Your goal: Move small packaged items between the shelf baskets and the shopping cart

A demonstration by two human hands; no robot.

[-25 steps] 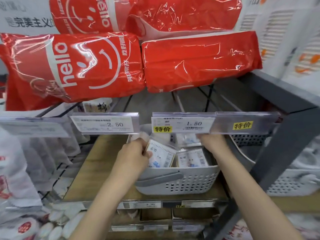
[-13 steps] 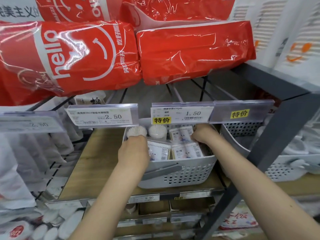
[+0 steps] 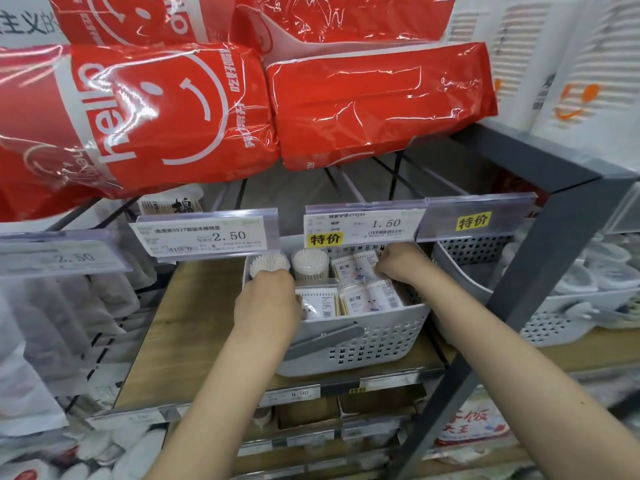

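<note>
A white perforated basket (image 3: 374, 344) with a grey handle stands on the wooden shelf. Inside it lie several small flat packets, among them a front-left packet (image 3: 320, 304), a front-right packet (image 3: 372, 299) and a rear packet (image 3: 353, 270), plus two round tubs of cotton swabs (image 3: 310, 263). My left hand (image 3: 266, 303) reaches into the basket's left side, its fingers curled down on the front-left packet. Deeper at the right rear, my right hand (image 3: 398, 263) touches the rear packet with bent fingers; the fingertips are hidden. No cart is in view.
Price-tag holders (image 3: 363, 226) hang just above the basket. Big red plastic packs (image 3: 377, 105) fill the shelf overhead. A dark metal upright (image 3: 540, 271) stands at the right, with a second white basket (image 3: 561, 306) behind it. White bagged goods lie at the left.
My left hand pushed the front-left packet down into the basket and stays on it. My right hand stays at the rear right, now lower and in view. The view dipped slightly.
</note>
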